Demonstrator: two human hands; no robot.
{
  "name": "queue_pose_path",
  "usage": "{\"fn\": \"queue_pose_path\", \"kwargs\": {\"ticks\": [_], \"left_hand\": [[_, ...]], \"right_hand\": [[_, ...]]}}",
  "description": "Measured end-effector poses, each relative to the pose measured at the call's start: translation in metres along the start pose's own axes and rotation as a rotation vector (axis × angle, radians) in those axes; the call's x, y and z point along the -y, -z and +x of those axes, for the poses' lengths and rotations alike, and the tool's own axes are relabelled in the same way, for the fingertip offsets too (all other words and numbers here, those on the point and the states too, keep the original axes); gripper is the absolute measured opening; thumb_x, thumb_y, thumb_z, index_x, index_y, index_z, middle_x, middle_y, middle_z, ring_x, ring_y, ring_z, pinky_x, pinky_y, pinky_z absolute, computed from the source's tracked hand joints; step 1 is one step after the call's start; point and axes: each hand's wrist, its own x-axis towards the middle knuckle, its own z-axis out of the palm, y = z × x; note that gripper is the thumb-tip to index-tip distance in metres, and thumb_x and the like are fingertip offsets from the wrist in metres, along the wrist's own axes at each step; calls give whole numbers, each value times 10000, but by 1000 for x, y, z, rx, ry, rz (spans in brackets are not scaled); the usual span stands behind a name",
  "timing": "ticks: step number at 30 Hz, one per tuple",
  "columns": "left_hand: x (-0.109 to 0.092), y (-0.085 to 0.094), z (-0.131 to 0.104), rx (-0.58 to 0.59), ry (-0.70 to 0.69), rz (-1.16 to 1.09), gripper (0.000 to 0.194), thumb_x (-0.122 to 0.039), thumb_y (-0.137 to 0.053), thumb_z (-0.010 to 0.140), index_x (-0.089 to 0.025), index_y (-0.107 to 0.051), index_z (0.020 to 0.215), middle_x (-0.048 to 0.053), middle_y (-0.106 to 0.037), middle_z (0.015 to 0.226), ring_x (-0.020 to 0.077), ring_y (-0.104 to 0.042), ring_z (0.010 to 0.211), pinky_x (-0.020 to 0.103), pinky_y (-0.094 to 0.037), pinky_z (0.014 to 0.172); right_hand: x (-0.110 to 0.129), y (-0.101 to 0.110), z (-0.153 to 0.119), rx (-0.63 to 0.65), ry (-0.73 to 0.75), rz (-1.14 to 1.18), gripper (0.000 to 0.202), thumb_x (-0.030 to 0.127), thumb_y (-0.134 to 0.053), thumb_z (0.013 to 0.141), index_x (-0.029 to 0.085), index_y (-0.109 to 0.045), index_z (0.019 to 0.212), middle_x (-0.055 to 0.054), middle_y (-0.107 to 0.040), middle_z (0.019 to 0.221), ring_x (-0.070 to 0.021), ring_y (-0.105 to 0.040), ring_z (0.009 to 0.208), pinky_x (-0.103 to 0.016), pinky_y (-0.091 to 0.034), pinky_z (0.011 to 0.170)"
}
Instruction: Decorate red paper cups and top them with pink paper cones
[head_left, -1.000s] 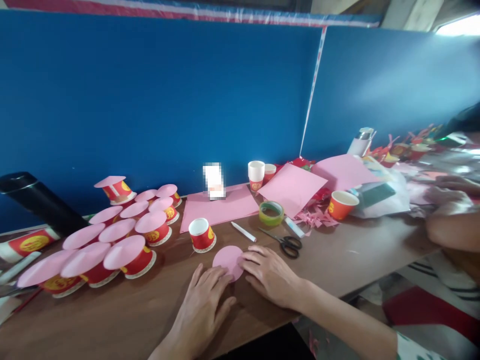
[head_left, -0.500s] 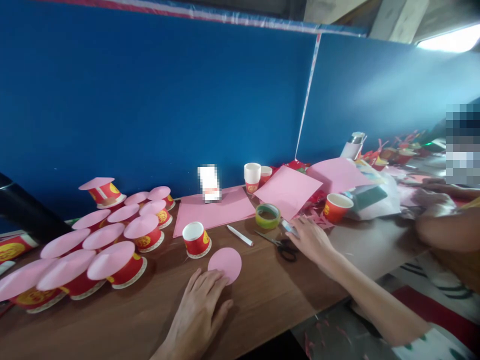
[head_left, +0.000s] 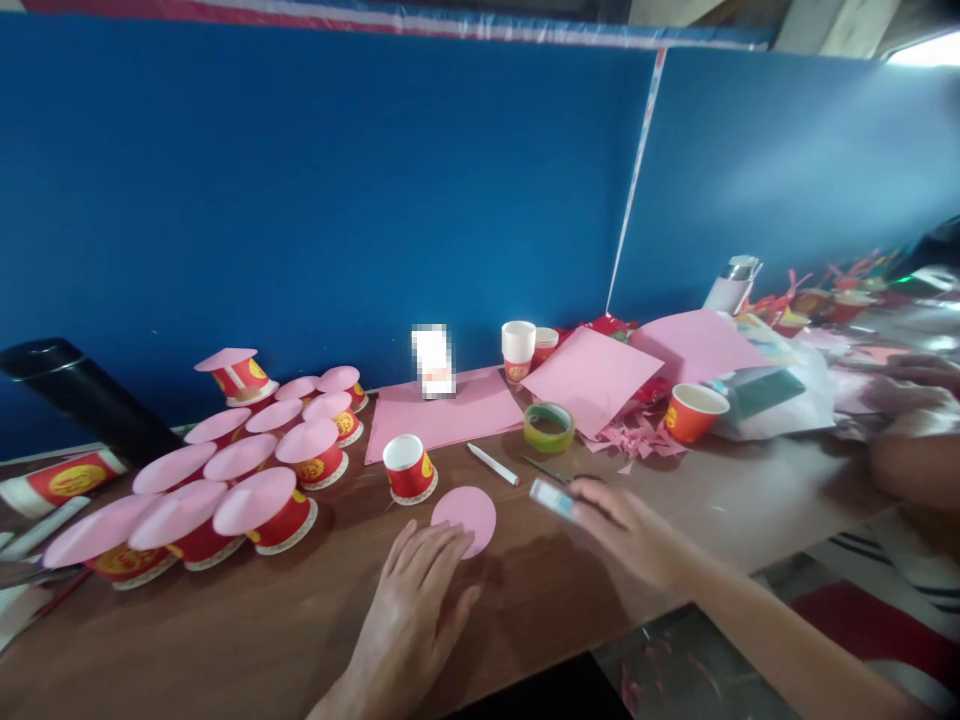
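Observation:
A pink paper disc [head_left: 466,512] lies on the brown table, and the fingertips of my left hand [head_left: 420,585] rest on its lower left edge, fingers stretched out. My right hand [head_left: 619,520] holds a small white and light-blue item [head_left: 553,498], perhaps a glue stick, above the table to the right of the disc. Partly behind that hand lie dark scissors [head_left: 541,468]. Just behind the disc stands a red cup with a white inside [head_left: 409,468]. A white pen [head_left: 493,464] and a green tape roll [head_left: 549,428] lie beyond.
Several red cups topped with pink discs [head_left: 255,498] stand at the left, before a black bottle [head_left: 82,395]. Pink sheets [head_left: 450,410], stacked white cups [head_left: 518,350], paper shreds and another red cup [head_left: 696,413] are behind. Another person's arm [head_left: 911,450] is at the right.
My right hand has picked the white and light-blue item up off the table and brought it toward the disc. My left hand stays on the disc. The view has shifted slightly.

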Motion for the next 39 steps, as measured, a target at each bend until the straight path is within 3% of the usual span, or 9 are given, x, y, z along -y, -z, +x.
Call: {"fn": "queue_pose_path", "kwargs": {"ticks": [4,8,13,16,20,23,28,32,39], "left_hand": [[-23,16,3,3,-123,64,485,-294,-507,810,-154,-405,1263,99,-617,1069,243,-539,1039,494,-300,1027],[-35,24,-2,-8,-198,83,246,-234,-404,857,-171,-526,1062,3,-593,679,158,-562,676,435,-357,983],[-39,33,-13,-22,-180,96,254,-293,-333,882,-199,-529,751,-27,-512,570,140,-494,588,423,-311,1011],[-25,46,-25,-9,-147,122,232,-233,-356,875,-207,-532,726,-37,-527,585,124,-503,597,407,-236,1059],[21,60,-46,-24,10,162,192,-245,-462,843,-230,-562,1006,-4,-645,850,149,-588,805,373,-292,1028],[52,60,-55,57,179,101,268,-352,-501,820,-263,-546,1069,10,-653,947,172,-607,866,302,-438,860],[69,48,-44,149,536,-2,284,-365,-488,816,-223,-504,1061,16,-650,893,169,-613,794,274,-457,695],[70,41,-30,246,515,8,180,-359,-477,822,-222,-547,915,9,-631,828,171,-585,755,291,-420,696],[83,28,-22,308,452,131,247,-361,-462,840,-239,-611,995,39,-622,870,201,-565,820,315,-409,710]], "right_hand": [[48,-19,-23,224,166,-75,94,246,-441,873,240,-535,877,-4,-637,858,-138,-591,733,-217,-416,660],[75,-26,-31,332,229,-208,99,223,-483,849,235,-549,922,-11,-661,877,-153,-624,717,-224,-398,608],[93,-18,-37,426,258,-321,106,301,-598,797,232,-579,875,16,-686,759,-158,-637,595,-212,-373,497],[82,-5,-49,313,248,-280,90,303,-573,809,256,-598,882,16,-686,746,-166,-638,607,-215,-408,533],[45,11,-57,176,43,-16,272,352,-476,867,282,-555,1118,-29,-666,954,-183,-628,813,-229,-453,679],[27,10,-49,211,-161,276,332,397,-399,905,251,-494,1187,-24,-630,828,-139,-585,684,-212,-449,581],[28,-12,-29,245,-205,643,286,396,-458,883,206,-476,1095,0,-553,780,-107,-511,669,-217,-426,604],[29,-23,-23,274,-225,667,191,343,-502,861,192,-489,977,23,-518,717,-88,-459,612,-199,-379,557],[32,-23,-16,262,-178,584,162,304,-609,791,179,-566,884,42,-447,690,-71,-358,593,-193,-286,528]]}}
